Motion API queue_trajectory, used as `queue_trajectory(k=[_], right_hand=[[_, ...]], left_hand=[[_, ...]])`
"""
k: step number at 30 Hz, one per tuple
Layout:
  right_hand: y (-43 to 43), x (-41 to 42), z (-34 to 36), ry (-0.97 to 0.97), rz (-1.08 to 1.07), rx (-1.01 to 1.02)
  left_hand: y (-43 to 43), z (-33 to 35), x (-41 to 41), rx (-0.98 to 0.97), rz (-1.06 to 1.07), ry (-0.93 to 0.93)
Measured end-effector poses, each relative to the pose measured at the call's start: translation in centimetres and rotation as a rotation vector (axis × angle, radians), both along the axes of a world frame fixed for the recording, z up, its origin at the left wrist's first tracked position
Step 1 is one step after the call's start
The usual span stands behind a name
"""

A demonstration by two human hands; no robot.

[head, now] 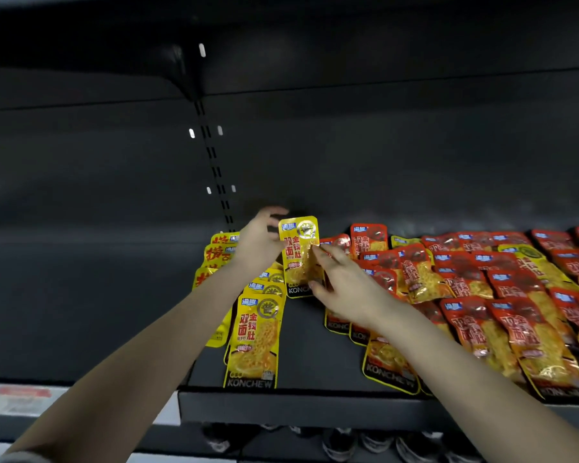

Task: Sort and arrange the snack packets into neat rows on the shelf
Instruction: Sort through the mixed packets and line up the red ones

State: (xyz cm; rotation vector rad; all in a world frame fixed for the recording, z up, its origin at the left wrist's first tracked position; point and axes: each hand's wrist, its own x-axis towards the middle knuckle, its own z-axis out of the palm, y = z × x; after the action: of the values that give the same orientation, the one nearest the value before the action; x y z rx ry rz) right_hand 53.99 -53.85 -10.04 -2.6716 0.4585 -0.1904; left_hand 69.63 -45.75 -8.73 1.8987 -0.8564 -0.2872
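Shelf [315, 372]: yellow packet [300, 248] between hands [340, 285].

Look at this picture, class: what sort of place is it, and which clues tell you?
Probably a shop aisle. A dark metal shelf on a slotted upright holds many identical branded snack packets, and a price strip runs along a lower edge.

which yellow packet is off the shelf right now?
The yellow packet held upright between the left hand and right hand. The other yellow ones lie flat in the overlapping row below the left wrist.
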Motion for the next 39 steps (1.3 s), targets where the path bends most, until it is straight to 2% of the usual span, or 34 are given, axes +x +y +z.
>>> queue_trajectory(k=[4, 9, 19, 34, 39], right_hand=[[0.0, 0.9, -0.5, 0.028, -0.023, -0.010], [-0.1, 1.8, -0.7, 0.082, -0.041, -0.089], [-1.0, 2.8, -1.0, 0.158, -0.095, -0.221], [-2.9, 3.6, -1.6, 0.210, -0.083, -0.302], [-2.7, 4.5, -1.7, 0.194, -0.142, -0.289]], left_hand=[[-0.4, -0.8, 1.3, 0.138, -0.047, -0.194], [-0.4, -1.1, 2.2, 0.185, -0.115, -0.345], [-1.8, -1.5, 3.6, 0.152, -0.171, -0.353], [-3.0, -2.9, 4.9, 0.142, -0.191, -0.482], [-3.2, -3.1, 4.9, 0.154, -0.206, -0.512]])
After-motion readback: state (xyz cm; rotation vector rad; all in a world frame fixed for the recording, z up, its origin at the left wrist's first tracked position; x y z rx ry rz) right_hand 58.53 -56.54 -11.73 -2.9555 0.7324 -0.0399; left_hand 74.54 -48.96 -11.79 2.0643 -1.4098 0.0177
